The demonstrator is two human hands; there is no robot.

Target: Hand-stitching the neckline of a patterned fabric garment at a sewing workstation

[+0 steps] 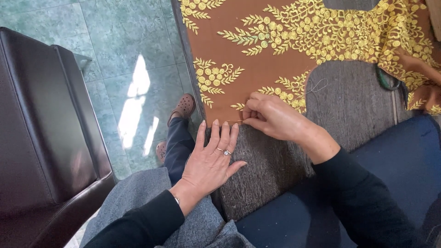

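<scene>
Fabric: brown cloth (275, 50), yellow floral embroidery, upper frame, on grey wooden table (266, 170).
Right hand (271, 117): fingertips pinched on needle (234, 121) at hem.
Left hand (211, 160): flat, fingers spread, ringed, pressing table edge.

Cloth (275, 50) runs past my top edge; scissors (388, 80) half under it; needle at right fingertips (248, 120) too small.
</scene>
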